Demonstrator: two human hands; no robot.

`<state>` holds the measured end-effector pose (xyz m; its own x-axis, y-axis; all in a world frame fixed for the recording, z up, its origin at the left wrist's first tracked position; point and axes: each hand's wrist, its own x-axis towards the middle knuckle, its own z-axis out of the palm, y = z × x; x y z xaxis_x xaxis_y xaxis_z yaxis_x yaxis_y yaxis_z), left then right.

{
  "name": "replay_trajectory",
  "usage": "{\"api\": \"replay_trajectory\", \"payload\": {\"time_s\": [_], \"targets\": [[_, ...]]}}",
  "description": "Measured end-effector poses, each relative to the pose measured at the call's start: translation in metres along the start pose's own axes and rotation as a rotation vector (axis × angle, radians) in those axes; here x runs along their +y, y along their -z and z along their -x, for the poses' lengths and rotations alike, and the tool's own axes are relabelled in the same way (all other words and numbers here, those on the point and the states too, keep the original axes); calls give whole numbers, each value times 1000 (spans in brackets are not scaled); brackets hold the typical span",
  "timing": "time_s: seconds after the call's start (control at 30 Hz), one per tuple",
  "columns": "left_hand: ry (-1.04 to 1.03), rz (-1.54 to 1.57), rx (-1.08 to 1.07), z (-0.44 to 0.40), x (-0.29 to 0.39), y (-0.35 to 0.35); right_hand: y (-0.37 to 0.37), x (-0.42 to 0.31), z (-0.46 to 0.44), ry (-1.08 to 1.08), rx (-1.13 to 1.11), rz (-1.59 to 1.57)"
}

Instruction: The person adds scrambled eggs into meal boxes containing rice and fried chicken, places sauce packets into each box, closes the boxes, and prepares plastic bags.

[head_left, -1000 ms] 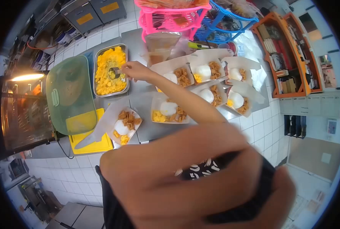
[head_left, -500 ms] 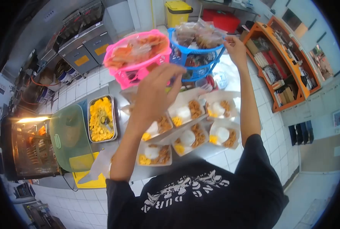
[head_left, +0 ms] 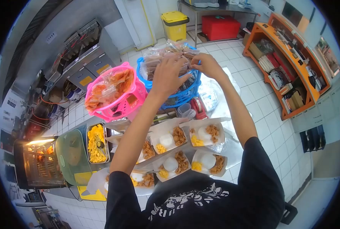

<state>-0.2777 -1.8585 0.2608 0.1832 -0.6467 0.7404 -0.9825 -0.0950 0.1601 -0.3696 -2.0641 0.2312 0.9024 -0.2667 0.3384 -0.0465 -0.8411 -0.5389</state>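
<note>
One blue plastic lattice basket (head_left: 189,91) stands toward the far edge of the worktop (head_left: 188,177), heaped with clear plastic packets (head_left: 151,63) of brown contents, too jumbled to count. The left hand (head_left: 172,72) lies over the packets, thumb spread apart; the right hand (head_left: 205,64) is at the heap's right side, fingers bent. Whether either grips a packet, I cannot tell.

Just left of it is one pink plastic lattice basket (head_left: 139,92) with orange-filled clear packets. Nearer the worktop's front edge are seven open white paper boxes, (head_left: 203,124) two partly hidden by the left arm; most show white rice, yellow egg and brown fried pieces. Toward the worktop's left end are one rectangular metal tray (head_left: 99,162) of yellow egg, one translucent green plastic container (head_left: 73,152) and one yellow cutting board (head_left: 92,194).
</note>
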Motion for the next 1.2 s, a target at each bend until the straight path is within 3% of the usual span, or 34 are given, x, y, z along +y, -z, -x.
{"api": "replay_trajectory", "payload": {"time_s": [0.1, 0.17, 0.2, 0.3, 0.37, 0.43, 0.5, 0.57, 0.63, 0.7, 0.77, 0.8, 0.87, 0.9, 0.93, 0.97, 1.03, 1.07, 1.13, 1.2], "targets": [[-37, -227, -152, -2, -36, -27, 6, -12, -1, -43, 83, -75], [166, -360, -239, -5, -45, -25, -2, -10, -2, -21, 101, -26], [146, -443, -180, -7, -38, -21, -7, -6, -5, -45, 104, 23], [76, -286, -67, -33, -9, -30, -10, 9, -6, 18, 266, -48], [8, -220, 9, -52, -12, -46, -8, 15, -3, -134, 561, -405], [60, -300, -216, -62, -27, -67, -6, 13, 5, -135, 461, -435], [73, -264, -282, -68, -40, -79, -12, 6, 6, 83, 207, 4], [83, -236, -350, -79, -50, -79, -21, -11, 7, 14, 269, 75], [279, 32, -441, -83, -57, -79, -32, -6, 4, 68, 383, 75], [332, 50, -452, -91, -67, -78, -25, 9, 2, 69, 431, -18], [348, 150, -407, -93, -76, -80, -18, 23, 2, -185, 498, -645], [404, 142, -458, -96, -77, -77, -8, 25, 8, -220, 490, -775], [354, 51, -319, -96, -75, -81, 16, 19, 34, -146, 555, -766], [264, 81, -290, -93, -92, -91, 23, 23, 53, -139, 542, -696], [308, 134, -237, -95, -75, -81, 34, 19, 73, -67, 467, -786], [301, 200, -199, -99, -65, -70, 45, 6, 97, -150, 402, -772], [192, 351, -104, -102, -41, -50, 47, 21, 143, -379, 28, -631], [268, 719, -15, -97, -19, -37, 41, 20, 160, -382, -130, -579], [191, 527, 15, -72, 11, -10, 19, 11, 191, -379, -370, -476], [325, 575, -145, -32, 33, 12, -15, 2, 210, -381, -447, -395]]}}
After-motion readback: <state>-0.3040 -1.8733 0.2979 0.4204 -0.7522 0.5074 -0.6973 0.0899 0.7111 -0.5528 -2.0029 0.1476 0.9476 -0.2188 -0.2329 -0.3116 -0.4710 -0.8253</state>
